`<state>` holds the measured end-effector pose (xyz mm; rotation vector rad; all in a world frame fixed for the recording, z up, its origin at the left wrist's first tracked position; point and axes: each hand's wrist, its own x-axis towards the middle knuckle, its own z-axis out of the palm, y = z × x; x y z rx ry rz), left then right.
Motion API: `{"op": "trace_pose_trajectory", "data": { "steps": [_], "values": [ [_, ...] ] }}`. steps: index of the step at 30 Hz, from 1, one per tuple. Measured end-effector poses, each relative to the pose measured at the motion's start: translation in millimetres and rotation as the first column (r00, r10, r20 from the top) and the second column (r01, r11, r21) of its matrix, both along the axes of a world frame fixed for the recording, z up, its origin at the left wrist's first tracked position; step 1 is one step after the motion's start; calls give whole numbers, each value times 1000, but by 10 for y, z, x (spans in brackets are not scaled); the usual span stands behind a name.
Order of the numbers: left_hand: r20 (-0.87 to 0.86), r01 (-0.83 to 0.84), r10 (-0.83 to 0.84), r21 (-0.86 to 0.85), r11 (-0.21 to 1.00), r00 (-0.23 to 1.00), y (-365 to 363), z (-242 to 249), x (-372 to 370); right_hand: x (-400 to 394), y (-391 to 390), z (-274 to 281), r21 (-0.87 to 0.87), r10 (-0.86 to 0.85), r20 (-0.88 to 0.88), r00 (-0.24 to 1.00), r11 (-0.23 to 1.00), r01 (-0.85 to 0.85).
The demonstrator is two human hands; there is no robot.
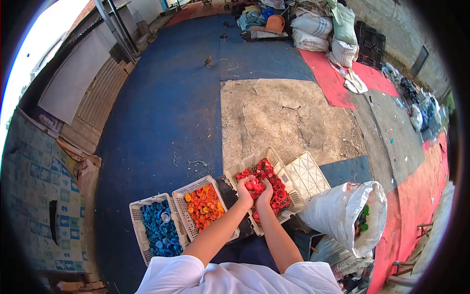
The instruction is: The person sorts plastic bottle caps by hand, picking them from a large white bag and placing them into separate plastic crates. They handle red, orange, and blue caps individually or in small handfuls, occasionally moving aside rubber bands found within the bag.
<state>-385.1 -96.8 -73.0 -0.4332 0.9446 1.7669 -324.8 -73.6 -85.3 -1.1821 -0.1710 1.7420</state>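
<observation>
Cupped side by side, my left hand (pixel 244 194) and my right hand (pixel 265 194) hold a small heap of red bottle caps (pixel 255 185). They are above a white plastic basket (pixel 247 163) that contains more red caps (pixel 277 190). To the left stands a second basket (pixel 181 200) of orange and yellow caps (pixel 203 207). Farther left, a third basket (pixel 135 226) carries blue caps (pixel 159 230), with a larger pale ring-shaped lid among them. My fingers partly hide the caps I hold.
An upturned white crate (pixel 307 175) adjoins the red caps' basket on the right. Beside it, a white woven sack (pixel 333 210) gapes, showing green caps (pixel 363 218). Blue matting (pixel 156 112) and bare concrete (pixel 279 117) lie ahead. Stuffed sacks (pixel 313 27) are piled at the back; a small bird (pixel 208 61) stands on the mat.
</observation>
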Motion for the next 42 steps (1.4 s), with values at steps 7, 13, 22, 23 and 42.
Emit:
{"op": "trace_pose_trajectory", "data": {
  "steps": [7, 13, 22, 23, 42],
  "values": [
    [-59, 4, -11, -112, 994, 998, 221, -405, -98, -42, 125, 160, -87, -68, -189, 980, 995, 52],
    [-37, 112, -120, -179, 977, 992, 299, -173, -68, -21, 226, 102, -179, -143, -232, 962, 978, 102],
    [42, 135, -132, -87, 987, 990, 126, -163, 51, 136, 45, 149, -98, -83, -190, 978, 993, 65],
    [45, 143, -140, -77, 987, 989, 38, -138, 79, 177, -35, 139, -74, -48, -181, 982, 997, 35],
    [369, -30, -24, 142, 989, 929, -2676, 558, 602, 1935, -1731, 161, -136, 360, -32, 933, 923, -360]
  ]
}}
